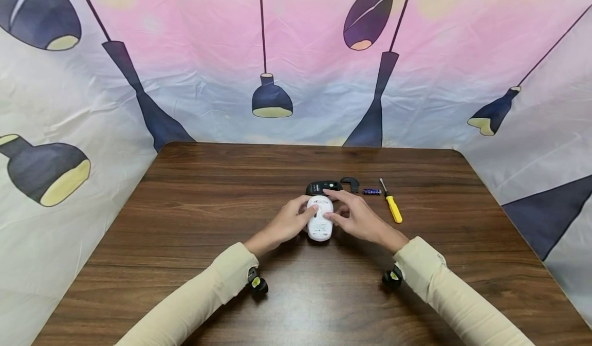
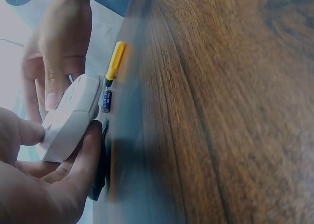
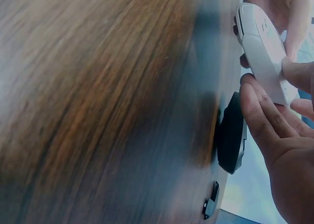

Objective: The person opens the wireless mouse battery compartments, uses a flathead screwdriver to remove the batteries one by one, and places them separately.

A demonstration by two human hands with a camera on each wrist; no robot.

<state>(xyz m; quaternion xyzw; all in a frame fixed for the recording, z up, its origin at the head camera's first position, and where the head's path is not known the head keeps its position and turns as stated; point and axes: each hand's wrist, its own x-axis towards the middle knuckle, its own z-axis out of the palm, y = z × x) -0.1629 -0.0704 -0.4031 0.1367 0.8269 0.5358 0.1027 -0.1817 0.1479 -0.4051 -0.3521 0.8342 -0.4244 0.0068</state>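
A white computer mouse is held just over the table, its labelled underside facing up. My left hand grips its left side, thumb on the underside and fingers beneath, as the left wrist view shows. From the right, my right hand holds it too; its thumb presses on the underside and its fingers lie along the far side. Right behind it on the table lies a black mouse, also seen in the right wrist view as a dark mouse.
Right of the black mouse lie a curved black cover, a blue battery and a yellow-handled screwdriver. The wooden table ends at a fabric backdrop printed with lamps.
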